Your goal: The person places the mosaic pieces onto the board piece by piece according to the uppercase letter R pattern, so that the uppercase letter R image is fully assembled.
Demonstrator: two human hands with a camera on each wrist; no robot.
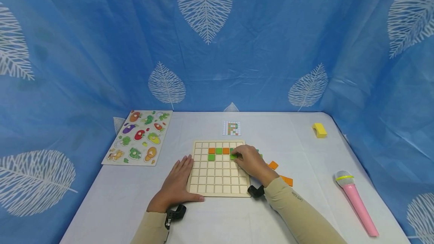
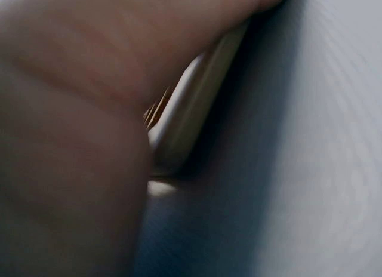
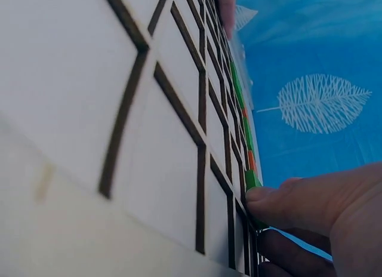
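A square wooden grid board [image 1: 213,180] lies on the table. Orange and green tiles sit in several cells of its upper rows, among them an orange tile [image 1: 211,150] with a green tile [image 1: 211,157] just below it. My left hand [image 1: 178,182] rests along the board's left edge, fingers extended, thumb near the lower left corner. At the upper right of the grid, my right hand [image 1: 251,162] pinches a green tile [image 1: 233,157] between thumb and fingers. In the right wrist view, the thumb presses by a green piece [image 3: 251,179] at the row's end.
Loose orange tiles [image 1: 286,180] and some green ones lie right of the board, partly behind my right arm. A patterned card [image 1: 232,128] lies beyond the board. A vegetable puzzle [image 1: 139,138] is at left; a yellow block [image 1: 319,130] and pink toy microphone [image 1: 359,206] at right.
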